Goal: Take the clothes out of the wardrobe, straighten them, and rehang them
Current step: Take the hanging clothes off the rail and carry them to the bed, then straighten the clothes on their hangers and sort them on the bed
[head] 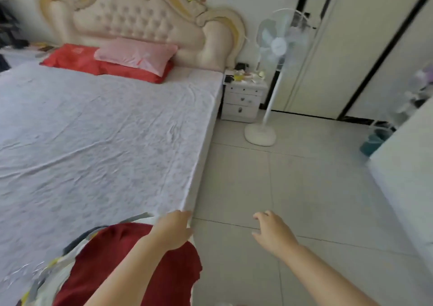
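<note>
Though a red garment is laid on the bed, straightening and rehanging are judged undone; left hand and right hand are kept wide in grip (nothing is held).

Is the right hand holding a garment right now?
No, the right hand hovers open over the floor tiles, and the dark red garment lies on the bed corner.

Most of the left is taken up by a bed with a wrinkled pale sheet, backed by a tufted cream headboard. A white nightstand and standing fan are parked beside it on pale floor tiles. Cream panels edged in black, possibly sliding doors, are seen behind.
</note>
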The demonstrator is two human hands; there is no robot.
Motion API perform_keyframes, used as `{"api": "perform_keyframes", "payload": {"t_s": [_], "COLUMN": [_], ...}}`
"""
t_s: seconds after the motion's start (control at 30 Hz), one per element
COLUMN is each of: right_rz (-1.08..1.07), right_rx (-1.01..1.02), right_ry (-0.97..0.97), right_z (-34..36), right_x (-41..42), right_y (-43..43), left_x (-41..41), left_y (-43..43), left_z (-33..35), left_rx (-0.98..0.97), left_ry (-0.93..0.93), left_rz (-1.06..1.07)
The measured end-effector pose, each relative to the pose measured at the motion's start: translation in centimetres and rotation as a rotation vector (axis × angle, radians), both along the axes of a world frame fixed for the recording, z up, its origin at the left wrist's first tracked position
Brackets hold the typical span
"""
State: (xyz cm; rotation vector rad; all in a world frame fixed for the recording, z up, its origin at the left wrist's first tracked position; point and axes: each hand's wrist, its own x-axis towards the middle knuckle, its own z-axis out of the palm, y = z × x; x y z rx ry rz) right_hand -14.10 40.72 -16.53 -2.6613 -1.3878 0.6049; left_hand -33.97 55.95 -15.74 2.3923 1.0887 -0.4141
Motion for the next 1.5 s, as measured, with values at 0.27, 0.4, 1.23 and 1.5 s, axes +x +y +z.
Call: {"api": "perform_keyframes", "payload": {"t_s": [0.27, 0.4, 1.23, 1.5], "right_rz": [-0.527, -0.754, -1.547, -1.579], "right_rx": [0.057, 0.110, 0.117, 0.116], "right_ry": [-0.053, -0.082, -0.401, -0.642], "right_z": [4.0, 5.8, 16.6, 24.8], "right_x": [8.0, 9.9, 25.2, 34.9], "right_y": [-23.0, -34.8, -82.4, -89.9], "left_x": [19.1, 26.8, 60.4, 71.9], "left_y": [-15.4, -26.3, -78.9, -89.4], "left_z": [2.8, 4.6, 17.6, 25.4], "left_rx": [0.020, 0.058, 0.109, 0.007], "left_ry": [-0.078, -0.128, -0.612, -0.792], "left_rz": [-0.555, -0.824, -1.650, -1.716]}}
